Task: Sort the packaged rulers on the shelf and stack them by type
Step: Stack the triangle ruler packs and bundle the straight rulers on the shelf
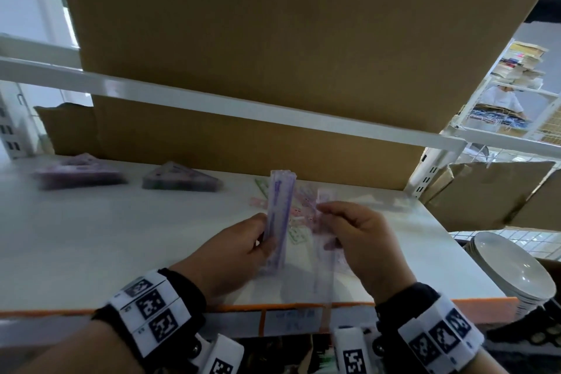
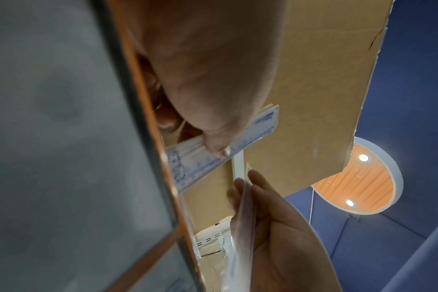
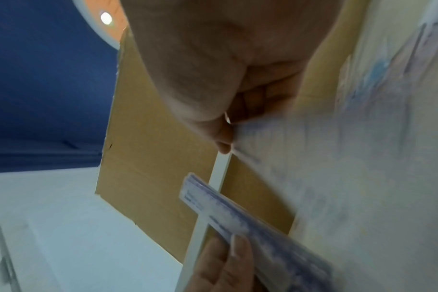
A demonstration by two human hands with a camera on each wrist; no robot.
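From the head, a white shelf (image 1: pixel 106 237) runs beneath a cardboard box (image 1: pixel 243 24); the left hand (image 1: pixel 233 252) grips a ruler bundle (image 1: pixel 280 215) upright; the right hand (image 1: pixel 361 240) pinches a clear packaged ruler (image 1: pixel 323 255) over loose rulers (image 1: pixel 299 218); left wrist: blue ceiling (image 2: pixel 413 98), thumb clamping the bundle; right wrist: fingers closed on blurred packaging.

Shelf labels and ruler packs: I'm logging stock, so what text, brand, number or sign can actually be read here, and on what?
None can be read.
Ruler bundle in the left hand: blue print, too blurred.
Packaged ruler in the right hand: blurred.
Shelf-edge label: faint writing, illegible.
Wristband markers: square black-and-white codes, no words.
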